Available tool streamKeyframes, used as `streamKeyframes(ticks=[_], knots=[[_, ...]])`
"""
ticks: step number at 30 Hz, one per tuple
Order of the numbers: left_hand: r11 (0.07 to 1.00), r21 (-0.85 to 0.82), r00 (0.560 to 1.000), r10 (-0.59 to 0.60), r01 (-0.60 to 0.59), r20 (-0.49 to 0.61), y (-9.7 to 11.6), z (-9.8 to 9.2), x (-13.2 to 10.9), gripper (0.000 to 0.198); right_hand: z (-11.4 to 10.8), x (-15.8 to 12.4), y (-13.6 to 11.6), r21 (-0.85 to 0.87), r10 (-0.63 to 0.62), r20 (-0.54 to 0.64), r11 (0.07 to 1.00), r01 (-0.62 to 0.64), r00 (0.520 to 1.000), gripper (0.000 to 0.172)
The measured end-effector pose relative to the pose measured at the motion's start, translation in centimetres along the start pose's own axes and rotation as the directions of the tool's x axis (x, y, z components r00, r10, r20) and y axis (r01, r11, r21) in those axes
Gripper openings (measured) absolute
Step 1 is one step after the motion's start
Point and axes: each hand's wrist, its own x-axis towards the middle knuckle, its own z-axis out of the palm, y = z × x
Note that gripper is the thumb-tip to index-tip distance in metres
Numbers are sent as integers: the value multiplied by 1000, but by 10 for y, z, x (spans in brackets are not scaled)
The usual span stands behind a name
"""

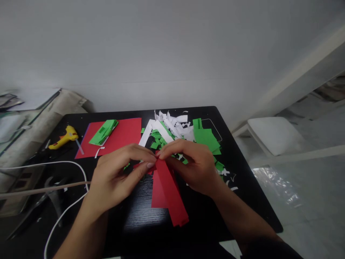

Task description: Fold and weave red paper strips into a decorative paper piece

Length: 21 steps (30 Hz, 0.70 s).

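A long folded strip of red paper [172, 194] slants toward me over the black table. At its far end, my left hand [118, 176] and my right hand [191, 162] meet, thumbs and fingertips pinched on the paper. The fingertips partly hide that end. Beneath the strip lies a flat piece of red paper [158, 194]. Just beyond my hands is a heap of white paper strips [172, 126] mixed with green paper scraps [155, 138]. Green paper sheets [207, 139] lie beyond my right hand.
A yellow glue gun [64, 137] rests at the left, beside a red sheet [126, 131] bearing a folded green paper stack [104, 132]. Scissors [54, 199] and a white cable [78, 201] lie left of my left arm. A white stool [275, 133] stands right of the table [242, 201].
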Motion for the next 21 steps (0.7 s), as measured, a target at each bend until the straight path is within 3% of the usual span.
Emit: streamKeyframes(ticks=[5,11,17,21], knots=[[997,11,996,-71,71,-48,0,2,-4,23,1,-1,-1,-6,-3,-18,1000,3,1000,9],[998,48,999,43,-42,-10,4,2,0,27,0,0,-2,-75,-80,-4,994,79,997,13],[988,70,991,136,-135,-15,4,0,2,29,6,0,1,-111,-241,-63,966,234,968,20],[987,68,989,148,-146,-22,3,-1,2,31,9,-1,2,-81,-207,-82,976,200,975,18]])
